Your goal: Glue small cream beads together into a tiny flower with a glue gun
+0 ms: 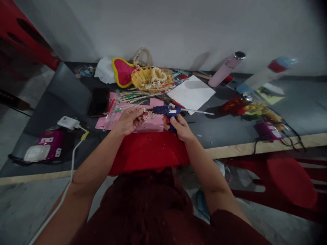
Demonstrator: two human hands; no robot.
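My right hand (180,126) is wrapped round the handle of a blue glue gun (163,110), whose nozzle points left. A pale glue stick (200,111) sticks out of its back end. At the nozzle tip, my left hand (131,119) pinches a small pale piece (143,110), too small to make out clearly. Beneath both hands lies a pink sheet (153,127) with small pale bits on it. A red cloth (150,149) hangs over the table's front edge, just below the hands.
Behind the hands are thin sticks (133,97), a yellow basket (143,79) and white paper (195,92). A phone (99,101) and a purple power block (51,144) with a white cable lie left. Right stand a pink flask (224,69), a red can (235,103) and a bottle (263,76).
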